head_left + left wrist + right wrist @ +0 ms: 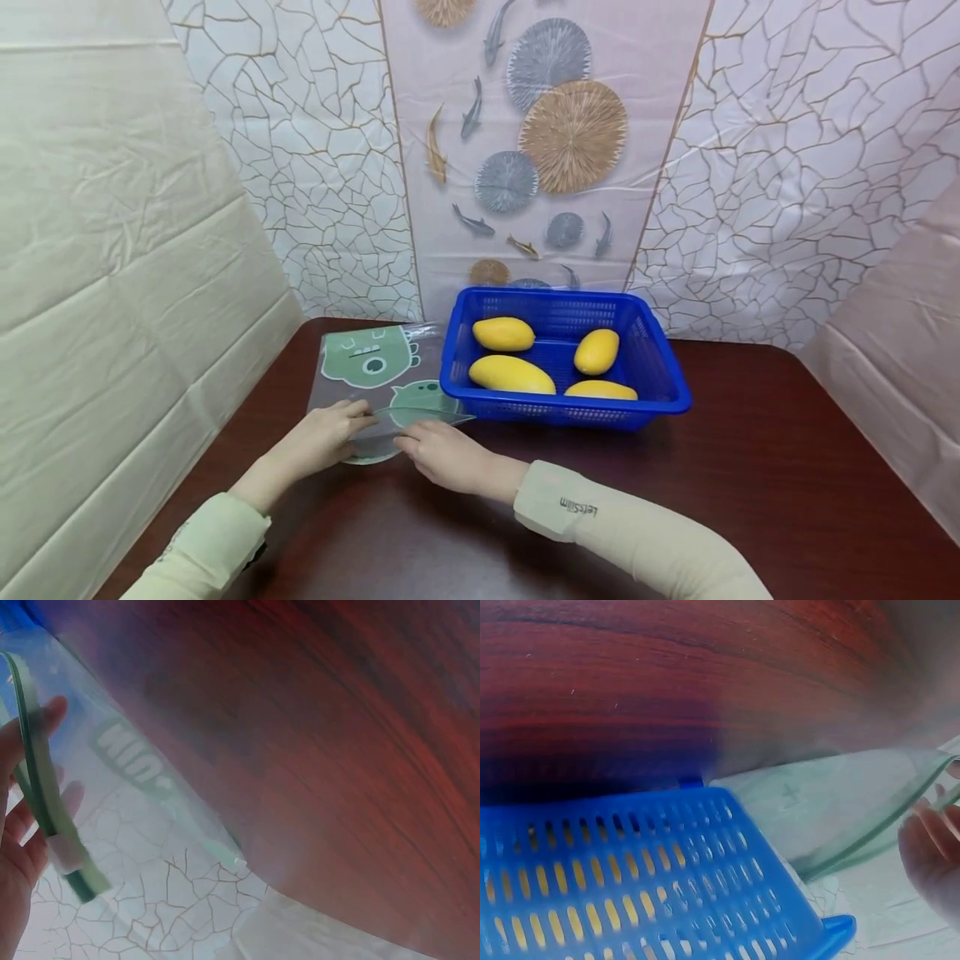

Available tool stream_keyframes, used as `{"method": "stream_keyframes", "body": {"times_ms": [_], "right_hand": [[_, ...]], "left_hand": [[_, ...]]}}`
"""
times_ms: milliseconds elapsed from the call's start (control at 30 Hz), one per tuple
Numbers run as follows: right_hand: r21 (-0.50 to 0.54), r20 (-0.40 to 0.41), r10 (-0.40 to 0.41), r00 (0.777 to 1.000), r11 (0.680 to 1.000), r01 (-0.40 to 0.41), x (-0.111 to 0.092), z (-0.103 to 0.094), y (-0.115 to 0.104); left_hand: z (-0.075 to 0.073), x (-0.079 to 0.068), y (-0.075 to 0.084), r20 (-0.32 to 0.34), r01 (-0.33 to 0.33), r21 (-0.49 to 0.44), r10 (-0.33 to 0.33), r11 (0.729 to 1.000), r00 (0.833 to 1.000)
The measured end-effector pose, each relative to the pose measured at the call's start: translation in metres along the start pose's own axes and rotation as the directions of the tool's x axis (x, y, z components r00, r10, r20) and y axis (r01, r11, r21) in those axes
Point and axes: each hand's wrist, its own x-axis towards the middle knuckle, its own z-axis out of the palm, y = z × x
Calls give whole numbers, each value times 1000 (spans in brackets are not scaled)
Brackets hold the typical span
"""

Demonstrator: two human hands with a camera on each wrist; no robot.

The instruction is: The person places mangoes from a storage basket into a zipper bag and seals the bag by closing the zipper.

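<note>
A clear zipper bag [367, 358] with green cartoon prints lies at the left of the table, its mouth toward me. My left hand [330, 429] holds the left part of the mouth. On the mouth's right part, the fingers of my right hand [446, 457] pinch the edge. The two lips stand apart between the hands. In the left wrist view, a pale slider [64, 853] sits near one end of the green zip strip [41, 780]. The right wrist view shows the bag [810, 799] slanting from my right hand [930, 855] toward the basket.
A blue plastic basket [562, 406] stands right of the bag, overlapping its edge in the head view. Several yellow mangoes [512, 375] lie inside it. The dark red wooden table [750, 467] meets patterned cloth [765, 208] at the back and pale cloth at both sides.
</note>
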Motion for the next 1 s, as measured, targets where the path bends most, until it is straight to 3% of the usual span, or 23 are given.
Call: {"method": "stream_keyframes", "body": {"times_ms": [100,267,467,567,733,867,1000], "right_hand": [[-72,6,63,998,995,-63,1,5,1],[-229,-82,161,983,957,-176,1,16,5],[-325,-179,148,973,924,-201,1,25,10],[-372,-219,145,965,902,-219,4,28,10],[-422,-277,171,945,862,-280,10,29,9],[-443,-260,198,945,845,-299,13,30,7],[-461,-248,198,948,837,-295,13,32,7]], "left_hand": [[0,-2,-1,-8,0,13,0,1000,1000],[1,-9,-4,-39,-18,-7,17,1000,999],[-1,-16,-10,-136,-21,-37,16,999,991],[-3,-17,-15,-254,-58,22,61,998,965],[-4,-18,-18,-399,-140,132,182,981,899],[-7,-19,-15,-428,-191,203,263,960,865],[-11,-20,-12,-414,-230,248,318,941,853]]}}
